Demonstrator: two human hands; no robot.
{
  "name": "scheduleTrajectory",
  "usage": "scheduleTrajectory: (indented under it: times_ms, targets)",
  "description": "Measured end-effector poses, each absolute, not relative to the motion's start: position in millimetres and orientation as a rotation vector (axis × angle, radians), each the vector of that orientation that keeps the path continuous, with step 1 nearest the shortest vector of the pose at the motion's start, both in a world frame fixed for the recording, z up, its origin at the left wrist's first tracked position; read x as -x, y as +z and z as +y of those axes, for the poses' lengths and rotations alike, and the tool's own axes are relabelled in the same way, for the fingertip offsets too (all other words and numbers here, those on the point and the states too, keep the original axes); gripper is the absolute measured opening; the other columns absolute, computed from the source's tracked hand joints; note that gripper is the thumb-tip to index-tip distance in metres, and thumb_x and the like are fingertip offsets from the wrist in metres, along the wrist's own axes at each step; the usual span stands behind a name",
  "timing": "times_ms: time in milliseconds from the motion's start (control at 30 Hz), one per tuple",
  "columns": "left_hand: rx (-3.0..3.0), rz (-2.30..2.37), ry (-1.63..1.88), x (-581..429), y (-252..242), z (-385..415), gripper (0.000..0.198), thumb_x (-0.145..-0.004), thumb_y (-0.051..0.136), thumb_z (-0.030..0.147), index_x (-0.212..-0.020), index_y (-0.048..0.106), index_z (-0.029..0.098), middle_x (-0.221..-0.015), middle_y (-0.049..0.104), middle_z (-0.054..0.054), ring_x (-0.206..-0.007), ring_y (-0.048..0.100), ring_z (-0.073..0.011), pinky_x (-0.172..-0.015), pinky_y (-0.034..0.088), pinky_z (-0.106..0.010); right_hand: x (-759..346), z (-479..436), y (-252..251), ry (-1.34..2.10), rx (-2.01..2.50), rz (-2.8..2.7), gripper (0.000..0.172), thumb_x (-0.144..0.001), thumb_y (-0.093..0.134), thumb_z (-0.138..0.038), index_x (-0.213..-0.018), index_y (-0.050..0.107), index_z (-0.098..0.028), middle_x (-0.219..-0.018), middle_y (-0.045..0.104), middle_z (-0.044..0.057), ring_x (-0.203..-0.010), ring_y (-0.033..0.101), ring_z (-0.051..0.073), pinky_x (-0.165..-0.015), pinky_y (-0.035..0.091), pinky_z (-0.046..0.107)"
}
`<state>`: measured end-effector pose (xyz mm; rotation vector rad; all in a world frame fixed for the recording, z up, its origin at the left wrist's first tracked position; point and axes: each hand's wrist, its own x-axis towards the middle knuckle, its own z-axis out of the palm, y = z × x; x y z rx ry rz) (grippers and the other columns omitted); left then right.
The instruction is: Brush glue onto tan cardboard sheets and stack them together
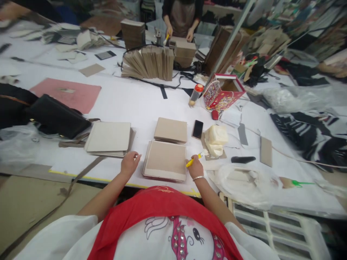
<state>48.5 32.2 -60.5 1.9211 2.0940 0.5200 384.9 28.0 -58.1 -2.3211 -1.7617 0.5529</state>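
My right hand point(195, 167) is closed around a small yellow-handled brush point(190, 162), its pale tip pointing away to the upper right. That hand is beside the right edge of a stack of beige boards point(166, 159) in front of me. My left hand point(130, 162) seems to hold nothing, its fingers loosely bent and apart, between this stack and a stack of pale grey boards point(110, 137) at the left. Behind the middle stack lies another pile of beige boards point(170, 129). A cream-coloured, glue-like lump point(217, 136) rests on a small board to the right.
A dark phone point(197, 129), a red-capped bottle point(195, 94) and a red paper bag point(223, 94) stand or lie beyond. A black bag point(58, 115) is at the left. Across the table, a person handles boards near a fanned row of brown pieces point(149, 63). A metal pole crosses the right side.
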Motion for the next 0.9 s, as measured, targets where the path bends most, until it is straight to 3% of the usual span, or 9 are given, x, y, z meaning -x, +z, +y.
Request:
scheduleTrajectory:
  times_ms: [133, 233, 400, 467, 567, 700, 900]
  targets:
    - [-2.097, 2.268, 0.619, 16, -56, 41, 0.052, -0.077, 0.054, 0.044, -0.118, 0.046, 0.012, -0.122, 0.049, -0.017, -0.116, 0.042, -0.0274, -0.098, 0.031, -0.039, -375, 25, -66, 0.567, 2.269, -1.829, 0.022, -0.085, 0.047, -0.030, -0.101, 0.044, -0.017, -0.071, 0.059, 0.003, -0.059, 0.055, 0.013, -0.052, 0.028, 0.022]
    - [-2.085, 2.309, 0.492, 55, -56, 48, 0.070, -0.068, 0.064, 0.044, -0.126, 0.040, 0.014, -0.135, 0.038, -0.018, -0.125, 0.031, -0.0336, -0.101, 0.026, -0.046, -368, 25, -62, 0.510, 2.273, -1.883, 0.024, -0.086, 0.045, -0.034, -0.102, 0.046, -0.016, -0.073, 0.060, 0.005, -0.058, 0.054, 0.013, -0.050, 0.026, 0.022]
    - [-2.212, 1.963, 0.559, 25, -53, 49, 0.049, -0.080, 0.052, 0.040, -0.123, 0.046, 0.017, -0.127, 0.048, -0.015, -0.120, 0.040, -0.0290, -0.101, 0.029, -0.045, -363, 34, -25, 0.352, 2.204, -1.818, 0.041, -0.086, 0.042, -0.045, -0.116, 0.047, -0.016, -0.071, 0.062, 0.005, -0.056, 0.055, 0.014, -0.050, 0.031, 0.022]
    - [-2.340, 1.670, 0.535, -15, -51, 44, 0.042, -0.082, 0.049, 0.038, -0.119, 0.049, 0.019, -0.122, 0.052, -0.013, -0.116, 0.044, -0.0262, -0.100, 0.031, -0.044, -354, 46, -10, 0.510, 2.047, -1.693, 0.044, -0.088, 0.036, -0.047, -0.119, 0.046, -0.018, -0.068, 0.061, 0.002, -0.053, 0.054, 0.012, -0.050, 0.036, 0.021]
    - [-2.472, 1.308, 0.401, -72, -53, 35, 0.041, -0.080, 0.052, 0.037, -0.117, 0.051, 0.019, -0.123, 0.051, -0.012, -0.114, 0.045, -0.0258, -0.098, 0.032, -0.043, -323, 71, -1, 0.978, 1.771, -1.422, 0.043, -0.089, 0.028, -0.049, -0.106, 0.053, -0.019, -0.066, 0.060, 0.000, -0.047, 0.053, 0.009, -0.049, 0.043, 0.020]
    - [-2.479, 1.274, 0.218, -106, -58, 31, 0.047, -0.073, 0.060, 0.041, -0.114, 0.053, 0.020, -0.120, 0.051, -0.013, -0.108, 0.046, -0.0274, -0.091, 0.036, -0.041, -268, 103, -11, 1.367, 1.663, -1.202, 0.028, -0.081, 0.049, -0.039, -0.094, 0.056, -0.015, -0.066, 0.060, 0.000, -0.045, 0.054, 0.007, -0.047, 0.045, 0.018]
    - [-2.513, 1.299, 0.113, -105, -57, 33, 0.047, -0.072, 0.062, 0.041, -0.113, 0.052, 0.021, -0.118, 0.051, -0.011, -0.105, 0.045, -0.0265, -0.086, 0.035, -0.038, -270, 117, -28, 1.324, 1.743, -1.165, 0.018, -0.078, 0.053, -0.030, -0.083, 0.059, -0.013, -0.057, 0.059, -0.002, -0.040, 0.053, 0.007, -0.041, 0.043, 0.016]
